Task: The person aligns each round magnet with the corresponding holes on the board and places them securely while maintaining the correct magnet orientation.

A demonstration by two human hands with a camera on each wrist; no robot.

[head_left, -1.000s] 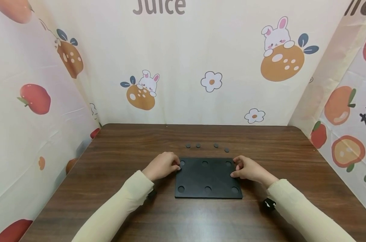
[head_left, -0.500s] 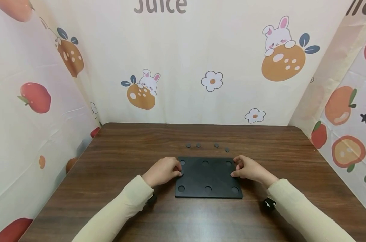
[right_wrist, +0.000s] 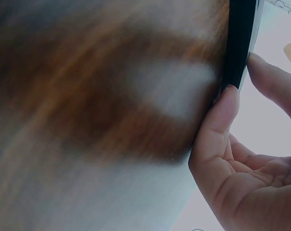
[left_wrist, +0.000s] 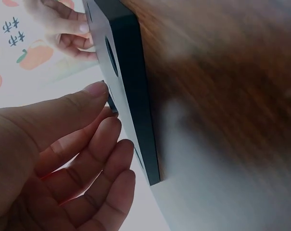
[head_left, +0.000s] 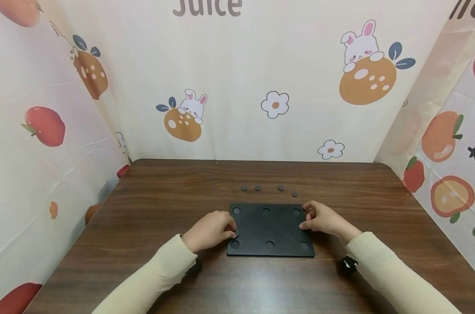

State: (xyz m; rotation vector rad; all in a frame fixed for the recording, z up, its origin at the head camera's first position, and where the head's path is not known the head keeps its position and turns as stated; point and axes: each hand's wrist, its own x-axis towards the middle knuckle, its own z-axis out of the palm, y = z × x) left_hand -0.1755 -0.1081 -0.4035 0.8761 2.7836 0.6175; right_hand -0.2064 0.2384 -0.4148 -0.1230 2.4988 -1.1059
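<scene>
One brown wood-grain counter (head_left: 174, 183) carries, I see, a black rectangular board (head_left: 270, 229); the right hand (head_left: 325, 222) grips its three-o'clock edge, presumably steadying it; the left hand (head_left: 210, 230), fingers narrow, pinches a dark round disc (left_wrist: 112, 104) near nine o'clock.

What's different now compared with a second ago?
The left hand, pinching a small dark disc, has moved toward the person along the left side of the black board, closer to the near-left recess. Nothing was visibly let go. The right hand at the board's right edge, the board and the four discs beyond it stayed put.
</scene>
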